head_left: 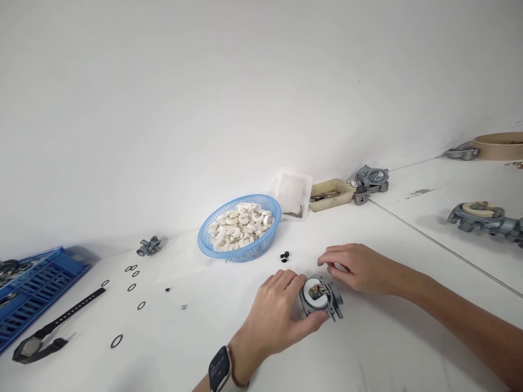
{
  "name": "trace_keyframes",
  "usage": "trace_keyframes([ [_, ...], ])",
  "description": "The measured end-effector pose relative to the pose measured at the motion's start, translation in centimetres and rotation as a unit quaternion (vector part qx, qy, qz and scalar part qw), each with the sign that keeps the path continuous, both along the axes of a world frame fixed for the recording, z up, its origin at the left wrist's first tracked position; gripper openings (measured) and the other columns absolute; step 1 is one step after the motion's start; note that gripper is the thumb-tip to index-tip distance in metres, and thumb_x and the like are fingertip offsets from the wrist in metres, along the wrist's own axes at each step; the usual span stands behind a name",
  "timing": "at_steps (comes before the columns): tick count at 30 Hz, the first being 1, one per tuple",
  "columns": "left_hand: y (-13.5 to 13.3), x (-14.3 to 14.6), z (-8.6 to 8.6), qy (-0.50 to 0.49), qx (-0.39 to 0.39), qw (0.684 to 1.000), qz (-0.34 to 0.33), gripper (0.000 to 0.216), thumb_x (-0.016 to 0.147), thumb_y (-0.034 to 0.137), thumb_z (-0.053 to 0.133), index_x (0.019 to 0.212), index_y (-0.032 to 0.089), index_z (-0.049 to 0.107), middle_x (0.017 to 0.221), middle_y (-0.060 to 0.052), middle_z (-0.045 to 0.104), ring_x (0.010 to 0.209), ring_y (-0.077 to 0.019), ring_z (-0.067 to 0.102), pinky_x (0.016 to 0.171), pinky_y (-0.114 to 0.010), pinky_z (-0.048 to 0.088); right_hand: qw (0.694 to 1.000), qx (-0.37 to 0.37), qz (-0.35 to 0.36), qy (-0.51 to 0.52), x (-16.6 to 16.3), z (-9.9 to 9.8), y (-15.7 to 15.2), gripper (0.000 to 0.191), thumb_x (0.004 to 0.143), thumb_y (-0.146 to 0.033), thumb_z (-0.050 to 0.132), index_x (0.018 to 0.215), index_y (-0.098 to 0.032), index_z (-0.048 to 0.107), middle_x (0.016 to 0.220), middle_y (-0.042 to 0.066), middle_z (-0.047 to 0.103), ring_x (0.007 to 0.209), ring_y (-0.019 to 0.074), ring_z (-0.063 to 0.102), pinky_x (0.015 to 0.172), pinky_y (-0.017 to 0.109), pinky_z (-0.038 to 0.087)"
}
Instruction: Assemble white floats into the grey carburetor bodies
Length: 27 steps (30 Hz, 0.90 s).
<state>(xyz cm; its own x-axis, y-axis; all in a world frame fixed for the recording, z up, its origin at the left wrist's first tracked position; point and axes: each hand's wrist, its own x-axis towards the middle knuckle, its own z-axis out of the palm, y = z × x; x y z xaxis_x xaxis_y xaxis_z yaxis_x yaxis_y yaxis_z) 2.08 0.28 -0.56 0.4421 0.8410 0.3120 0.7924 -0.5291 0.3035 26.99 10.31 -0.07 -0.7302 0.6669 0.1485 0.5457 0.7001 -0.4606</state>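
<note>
My left hand (pixel 278 305) is wrapped round a grey metal carburetor (pixel 337 298) on the white table, fingers along its far left side and thumb across the near edge. A white C-shaped float (pixel 310 296) sits in the carburetor's upturned face, with small brass and metal parts in the middle. Just beyond it and to the right, my right hand (pixel 355 267) hovers with bent fingers and thumb a little apart; I see nothing between them. Small black parts (pixel 284 257) lie on the table beyond my left hand.
Behind stands a blue basket (pixel 204 247) of white floats, beside a clear tray (pixel 294 190) and a cream tray (pixel 333 203) with metal pieces. More carburetors (pixel 371 178) lie to the right. At left are black rings (pixel 116 341), a black-strapped watch (pixel 30 347) and a blue crate (pixel 53 277).
</note>
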Motion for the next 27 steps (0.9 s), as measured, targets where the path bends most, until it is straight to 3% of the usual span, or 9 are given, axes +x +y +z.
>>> trace_keyframes([
  [4,0.04,0.01,0.02,0.002,-0.004,1.000,0.002,0.039,0.091,0.047,0.077,0.116,0.021,0.062,0.102,-0.005,0.069,0.091,-0.0271,0.064,0.078,-0.042,0.051,1.000,-0.003,-0.004,-0.018,-0.08,0.03,0.00,0.044,0.109,-0.036,0.038,0.072,-0.021,0.057,0.077,0.001,0.062,0.069,0.0176,0.055,0.066,0.033,0.036],
  [8,0.11,0.06,0.07,0.002,-0.007,1.000,0.003,0.040,0.090,0.046,0.079,0.117,0.021,0.062,0.102,-0.005,0.068,0.091,-0.0275,0.064,0.077,-0.042,0.051,1.000,0.006,0.006,-0.012,-0.07,-0.01,0.03,0.031,0.105,-0.030,0.045,0.078,-0.022,0.058,0.083,0.000,0.065,0.071,0.0168,0.055,0.066,0.032,0.035],
  [11,0.11,0.07,0.09,0.004,-0.008,1.000,0.003,0.039,0.090,0.046,0.078,0.116,0.021,0.062,0.102,-0.005,0.068,0.092,-0.0275,0.064,0.078,-0.042,0.051,1.000,0.005,0.004,-0.026,0.00,-0.04,0.01,0.044,0.109,-0.036,0.039,0.069,-0.020,0.050,0.075,0.000,0.060,0.068,0.0164,0.052,0.064,0.032,0.033],
  [15,0.11,0.06,0.16,0.007,-0.008,1.000,0.001,0.038,0.091,0.046,0.077,0.114,0.021,0.062,0.101,-0.005,0.068,0.091,-0.0276,0.064,0.078,-0.041,0.051,1.000,0.003,0.008,-0.028,0.00,-0.07,0.08,0.035,0.108,-0.034,0.043,0.078,-0.022,0.055,0.082,0.000,0.065,0.073,0.0174,0.055,0.065,0.032,0.033],
  [19,0.10,0.07,0.20,0.007,-0.011,1.000,0.000,0.038,0.091,0.046,0.078,0.115,0.021,0.061,0.102,-0.005,0.069,0.092,-0.0278,0.063,0.078,-0.042,0.051,0.999,-0.003,0.003,-0.035,-0.07,-0.01,0.16,0.047,0.112,-0.040,0.035,0.072,-0.021,0.049,0.076,0.000,0.062,0.070,0.0172,0.054,0.066,0.033,0.033],
  [23,-0.02,0.06,0.12,0.004,-0.014,1.000,0.002,0.039,0.091,0.046,0.078,0.115,0.021,0.061,0.101,-0.005,0.068,0.092,-0.0281,0.063,0.078,-0.042,0.051,1.000,0.005,0.006,-0.029,-0.08,-0.04,0.16,0.036,0.109,-0.035,0.040,0.080,-0.022,0.057,0.081,-0.001,0.066,0.073,0.0178,0.056,0.066,0.032,0.033],
  [27,-0.03,-0.04,-0.01,-0.001,-0.014,1.000,-0.002,0.040,0.091,0.046,0.078,0.118,0.021,0.061,0.103,-0.005,0.069,0.094,-0.0282,0.064,0.081,-0.043,0.051,0.999,0.010,0.003,-0.040,-0.09,-0.21,0.20,0.045,0.110,-0.039,0.038,0.075,-0.022,0.059,0.077,0.001,0.065,0.070,0.0186,0.056,0.066,0.033,0.034],
])
